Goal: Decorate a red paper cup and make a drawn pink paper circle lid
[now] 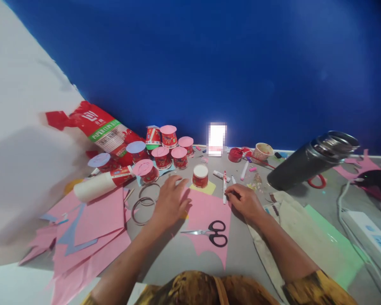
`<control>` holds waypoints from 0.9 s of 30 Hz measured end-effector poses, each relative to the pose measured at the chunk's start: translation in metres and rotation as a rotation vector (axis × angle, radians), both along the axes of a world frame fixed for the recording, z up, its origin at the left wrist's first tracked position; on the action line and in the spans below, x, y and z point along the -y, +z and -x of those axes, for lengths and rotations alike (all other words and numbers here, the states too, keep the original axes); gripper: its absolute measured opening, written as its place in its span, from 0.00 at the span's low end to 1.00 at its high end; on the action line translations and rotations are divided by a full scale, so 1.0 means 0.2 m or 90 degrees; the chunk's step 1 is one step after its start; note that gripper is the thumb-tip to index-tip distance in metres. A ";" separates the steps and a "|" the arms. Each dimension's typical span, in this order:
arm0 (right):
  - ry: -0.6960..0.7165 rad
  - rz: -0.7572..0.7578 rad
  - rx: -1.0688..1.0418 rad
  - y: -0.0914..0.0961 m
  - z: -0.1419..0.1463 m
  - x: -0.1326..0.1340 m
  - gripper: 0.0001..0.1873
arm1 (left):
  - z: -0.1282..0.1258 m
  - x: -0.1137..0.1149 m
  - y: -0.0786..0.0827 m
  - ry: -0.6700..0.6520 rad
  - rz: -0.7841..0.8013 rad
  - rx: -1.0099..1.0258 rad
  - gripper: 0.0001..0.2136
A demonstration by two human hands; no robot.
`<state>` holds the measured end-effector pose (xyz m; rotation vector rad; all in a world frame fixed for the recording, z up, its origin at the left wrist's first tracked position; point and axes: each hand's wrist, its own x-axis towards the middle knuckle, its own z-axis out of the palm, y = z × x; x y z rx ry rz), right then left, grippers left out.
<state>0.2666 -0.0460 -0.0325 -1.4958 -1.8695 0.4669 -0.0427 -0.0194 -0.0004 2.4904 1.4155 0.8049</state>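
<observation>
My left hand (170, 200) hovers or rests over the pink paper's left edge, its fingers spread and holding nothing. Just beyond it stands a small red paper cup (200, 180) with a white top, on a scrap of yellow paper (207, 187). At the right, my right hand (246, 201) has its fingertips pinched against a red-and-white marker (224, 190). Between the hands lies a cut sheet of pink paper (206, 212). Black-handled scissors (214, 233) lie across it, blades pointing left.
Red cups with pink discs (161, 157) cluster at back left, near a bag of paper cups (106, 127). Pink sheets (98, 220) pile up left, beside tape rings (142, 210). A dark flask (307, 161), cloth (295, 224) and power strip (368, 233) stand or lie right.
</observation>
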 end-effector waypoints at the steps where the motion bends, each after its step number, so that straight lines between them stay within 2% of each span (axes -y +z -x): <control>1: 0.002 0.000 0.005 0.01 0.00 0.00 0.09 | 0.06 0.03 0.01 0.018 0.030 0.013 0.20; 3: 0.011 0.000 0.018 0.03 0.01 0.01 0.10 | 0.16 0.10 0.03 0.061 0.087 0.038 0.15; 6: 0.055 0.029 0.061 0.09 0.06 0.04 0.08 | 0.25 0.20 0.04 0.134 0.131 0.060 0.16; 10: 0.191 0.155 0.206 0.20 0.15 0.13 0.04 | 0.23 0.28 0.07 0.155 0.186 0.054 0.15; 14: 0.309 0.219 0.336 0.28 0.19 0.24 0.06 | 0.12 0.23 0.13 0.186 0.220 -0.016 0.16; 17: 0.303 0.232 0.357 0.31 0.19 0.30 0.08 | 0.02 0.14 0.16 0.194 0.274 -0.170 0.17; 20: 0.263 0.259 0.359 0.34 0.21 0.34 0.10 | -0.06 0.08 0.15 0.232 0.287 -0.276 0.19; 23: 0.248 0.292 0.352 0.35 0.25 0.38 0.16 | -0.10 0.05 0.13 0.249 0.290 -0.281 0.17; 27: 0.249 0.294 0.355 0.31 0.29 0.40 0.14 | -0.11 0.06 0.10 0.240 0.312 -0.238 0.12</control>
